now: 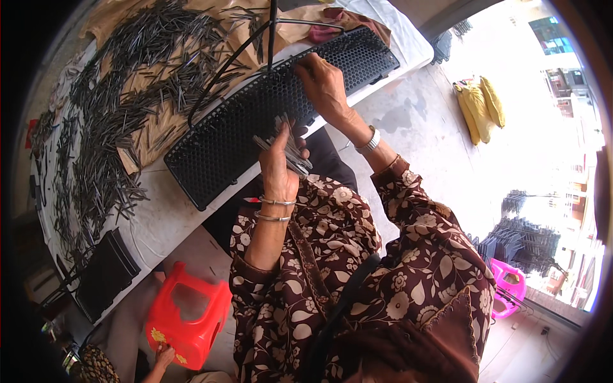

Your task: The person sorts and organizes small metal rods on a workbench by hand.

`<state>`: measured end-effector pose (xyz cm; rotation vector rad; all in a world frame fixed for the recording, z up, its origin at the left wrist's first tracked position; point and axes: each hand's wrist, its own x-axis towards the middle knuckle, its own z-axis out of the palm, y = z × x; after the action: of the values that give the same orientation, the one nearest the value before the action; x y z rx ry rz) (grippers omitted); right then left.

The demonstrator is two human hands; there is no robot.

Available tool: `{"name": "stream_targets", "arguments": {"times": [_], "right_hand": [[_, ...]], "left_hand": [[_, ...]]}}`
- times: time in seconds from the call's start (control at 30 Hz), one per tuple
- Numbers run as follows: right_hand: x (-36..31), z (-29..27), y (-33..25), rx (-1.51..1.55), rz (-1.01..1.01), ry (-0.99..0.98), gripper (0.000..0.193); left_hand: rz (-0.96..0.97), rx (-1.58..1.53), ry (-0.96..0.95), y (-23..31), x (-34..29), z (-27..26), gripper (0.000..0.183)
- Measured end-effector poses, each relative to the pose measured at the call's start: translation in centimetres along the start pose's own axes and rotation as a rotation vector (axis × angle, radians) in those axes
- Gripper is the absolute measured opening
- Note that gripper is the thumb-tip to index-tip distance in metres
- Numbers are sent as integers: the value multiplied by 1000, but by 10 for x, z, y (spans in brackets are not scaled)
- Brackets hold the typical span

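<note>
right grip [325, 89]: finger undersides hidden | co-worker's forearm [154, 374]: cut by lower edge | far dark stack [518, 241]: blurred

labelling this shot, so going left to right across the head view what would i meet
Solid black panel at lower left → red stool → left hand holding thin grey strips → silver wristwatch → yellow sacks

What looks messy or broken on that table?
The thin dark strips look messiest: they lie in a loose, crisscrossed heap, running past the brown paper onto the white table covering. I can't tell whether they spilled or were put there. Nothing looks plainly broken.
</note>
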<state>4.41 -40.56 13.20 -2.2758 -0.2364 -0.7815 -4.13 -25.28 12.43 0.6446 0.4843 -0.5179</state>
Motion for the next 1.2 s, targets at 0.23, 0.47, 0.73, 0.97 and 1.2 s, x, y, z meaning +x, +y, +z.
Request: {"name": "stream_targets", "arguments": {"times": [0.23, 0.47, 0.73, 0.97, 1.2], "right_hand": [[-8, 11, 5, -213, 10, -108, 15], [-7, -26, -22, 16, 226, -466, 26], [-14, -43, -33, 525, 460, -820, 27], [-11, -42, -33, 385, 395, -841, 25], [-7, -36, -33, 257, 438, -508, 16]], "left_hand": [[14, 24, -21, 6, 1, -2, 28], [26, 42, 64, 1, 0, -5, 23], [38, 97, -11, 5, -10, 5, 25], [107, 176, 20, 3, -4, -2, 23], [111, 202, 86, 6, -2, -5, 24]]}}
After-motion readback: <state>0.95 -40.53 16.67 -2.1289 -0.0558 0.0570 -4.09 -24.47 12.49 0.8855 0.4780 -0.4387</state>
